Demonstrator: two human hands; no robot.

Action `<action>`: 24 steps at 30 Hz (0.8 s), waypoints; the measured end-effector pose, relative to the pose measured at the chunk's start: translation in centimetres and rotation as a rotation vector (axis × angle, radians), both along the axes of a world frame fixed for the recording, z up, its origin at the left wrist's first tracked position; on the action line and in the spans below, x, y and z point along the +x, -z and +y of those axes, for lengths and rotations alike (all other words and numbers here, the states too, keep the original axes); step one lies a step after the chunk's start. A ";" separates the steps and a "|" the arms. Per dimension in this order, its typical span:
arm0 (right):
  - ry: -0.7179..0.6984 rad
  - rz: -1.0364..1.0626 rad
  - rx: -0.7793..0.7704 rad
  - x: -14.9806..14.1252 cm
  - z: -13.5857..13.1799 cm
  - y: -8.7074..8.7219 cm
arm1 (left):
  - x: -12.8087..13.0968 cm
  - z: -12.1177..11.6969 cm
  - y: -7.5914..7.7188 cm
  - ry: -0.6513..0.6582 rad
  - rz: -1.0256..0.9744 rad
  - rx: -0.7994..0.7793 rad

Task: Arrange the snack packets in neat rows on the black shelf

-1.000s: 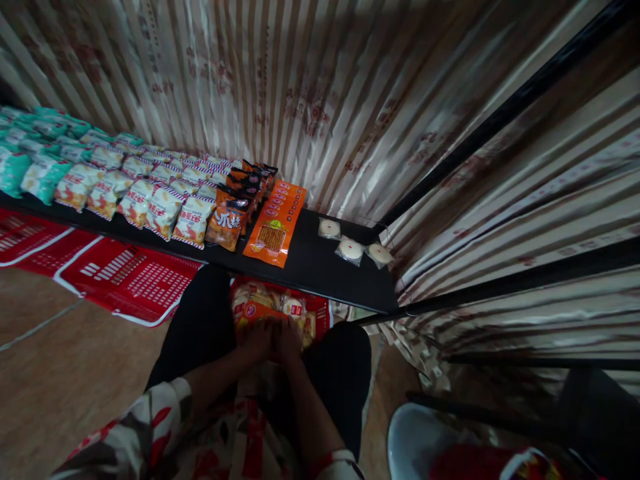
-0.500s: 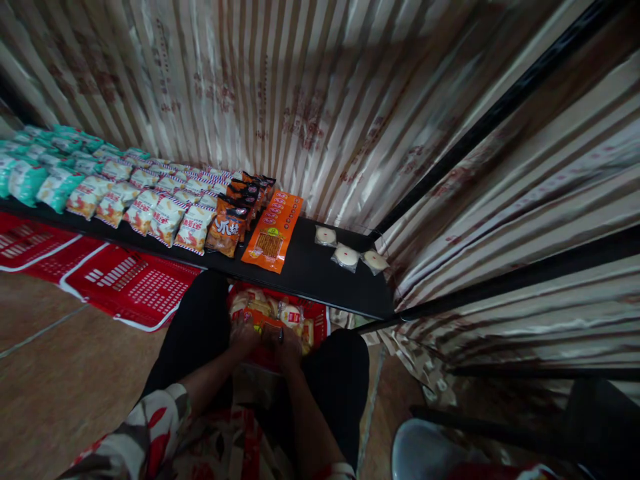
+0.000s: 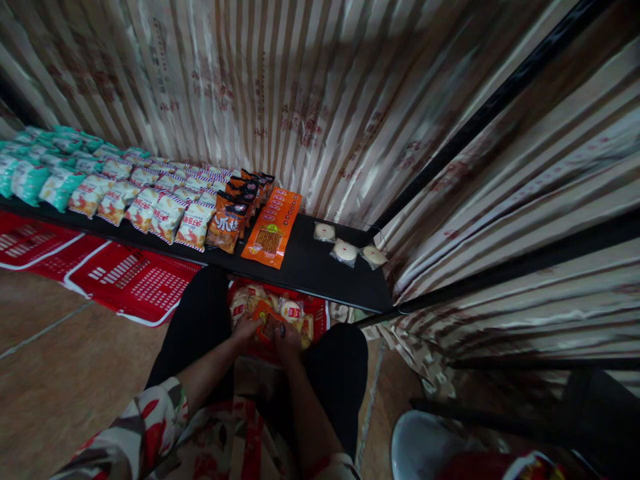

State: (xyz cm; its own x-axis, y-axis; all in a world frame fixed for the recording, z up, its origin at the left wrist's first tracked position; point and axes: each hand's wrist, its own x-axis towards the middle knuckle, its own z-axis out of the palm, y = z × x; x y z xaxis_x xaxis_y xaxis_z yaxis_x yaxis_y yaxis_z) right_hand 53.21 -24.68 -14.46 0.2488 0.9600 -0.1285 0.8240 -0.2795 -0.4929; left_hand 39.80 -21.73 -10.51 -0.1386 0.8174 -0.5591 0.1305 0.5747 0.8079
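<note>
Between my knees, my left hand [image 3: 247,331] and my right hand [image 3: 289,341] both grip an orange snack packet [image 3: 267,320] with a brown lower part. A small dark spot shows at my right thumb; whether it is a tool I cannot tell. Beneath the packet stands a red basket [image 3: 320,319] holding several wrapped pastries [image 3: 291,308]. On the black shelf [image 3: 320,277] ahead lies a larger orange snack bag [image 3: 273,230], flat and apart from my hands.
Rows of white snack bags [image 3: 193,223], teal bags [image 3: 61,187] and orange-brown bags [image 3: 227,223] fill the shelf's left. Three wrapped round cakes [image 3: 345,252] lie at its right. Red baskets [image 3: 135,280] sit below. Black poles [image 3: 480,133] and a striped curtain [image 3: 300,80] bound the space.
The orange packet between my hands has tilted and now shows more of its face. My hands stay above the basket, and the view has shifted slightly.
</note>
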 end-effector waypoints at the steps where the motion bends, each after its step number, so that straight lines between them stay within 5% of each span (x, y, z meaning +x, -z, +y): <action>1: 0.006 0.002 0.001 0.0 0.0 0.0 | 0.2 -0.1 -0.1 0.000 -0.034 0.002; 14: 0.130 0.130 0.159 -0.1 -0.2 -3.1 | 0.6 0.4 -1.8 0.222 -0.085 0.247; 18: 0.114 0.145 0.245 0.5 -0.1 -4.6 | 0.9 0.3 -3.1 0.322 -0.072 0.413; 24: 0.084 0.157 0.332 2.0 -0.4 -6.6 | 1.0 0.1 -6.3 0.440 -0.111 0.460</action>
